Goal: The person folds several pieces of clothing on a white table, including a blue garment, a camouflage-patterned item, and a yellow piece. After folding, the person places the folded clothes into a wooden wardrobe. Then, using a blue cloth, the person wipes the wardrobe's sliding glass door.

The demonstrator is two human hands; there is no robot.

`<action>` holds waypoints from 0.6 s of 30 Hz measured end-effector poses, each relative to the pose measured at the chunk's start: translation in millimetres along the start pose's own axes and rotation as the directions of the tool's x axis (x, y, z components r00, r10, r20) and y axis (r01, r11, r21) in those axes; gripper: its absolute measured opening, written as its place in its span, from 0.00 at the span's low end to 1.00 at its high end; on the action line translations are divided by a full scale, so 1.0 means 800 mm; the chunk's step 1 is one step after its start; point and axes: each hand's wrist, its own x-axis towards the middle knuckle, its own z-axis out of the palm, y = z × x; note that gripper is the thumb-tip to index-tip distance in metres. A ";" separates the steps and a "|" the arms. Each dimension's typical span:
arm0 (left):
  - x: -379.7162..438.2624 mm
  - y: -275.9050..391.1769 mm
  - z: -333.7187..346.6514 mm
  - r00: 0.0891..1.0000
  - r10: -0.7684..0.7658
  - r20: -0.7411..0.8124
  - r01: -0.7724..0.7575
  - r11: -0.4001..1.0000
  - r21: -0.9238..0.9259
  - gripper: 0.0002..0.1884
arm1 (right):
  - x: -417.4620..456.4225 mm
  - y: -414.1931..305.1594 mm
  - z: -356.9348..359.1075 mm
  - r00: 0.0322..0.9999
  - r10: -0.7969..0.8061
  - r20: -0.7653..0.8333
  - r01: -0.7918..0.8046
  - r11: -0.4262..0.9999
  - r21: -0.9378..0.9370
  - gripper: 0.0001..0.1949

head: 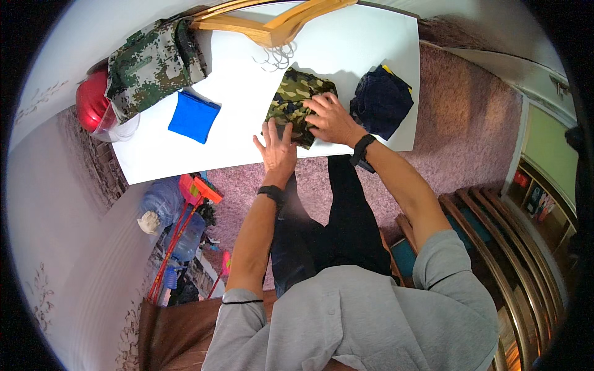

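A folded camouflage-print garment [297, 95] lies on the white table [236, 74], close to its front edge. My left hand [280, 148] rests on the near left corner of this cloth, fingers spread. Over its right side, my right hand [332, 119] lies with the fingers apart and slightly bent, touching the fabric. Neither hand grips anything that I can see. To the right of the right hand sits a folded dark navy garment [381, 102] with a bit of yellow at its top edge. A folded bright blue cloth [194, 117] is farther left on the table.
At the table's far left are a digital-camouflage bag or garment [148, 69] and a red helmet [93, 102] with a clear visor. Wooden hangers [269, 35] lie at the back. Below left stand a water jug [188, 236] and an orange-headed broom [207, 190]. A wooden slatted chair or bench [492, 250] is at right.
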 end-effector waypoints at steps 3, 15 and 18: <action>0.004 0.008 -0.012 0.999 0.019 0.038 -0.021 0.999 0.043 0.41 | -0.011 -0.011 0.011 1.000 0.016 -0.016 -0.017 0.998 -0.052 0.10; -0.001 0.001 0.009 0.997 0.071 -0.033 -0.070 0.996 0.046 0.43 | 0.016 -0.008 -0.005 0.966 0.151 -0.210 -0.140 0.988 0.067 0.07; 0.003 0.005 0.014 0.988 0.127 -0.091 -0.125 0.992 0.021 0.43 | 0.041 0.017 -0.005 0.932 0.211 -0.294 -0.197 0.977 0.079 0.09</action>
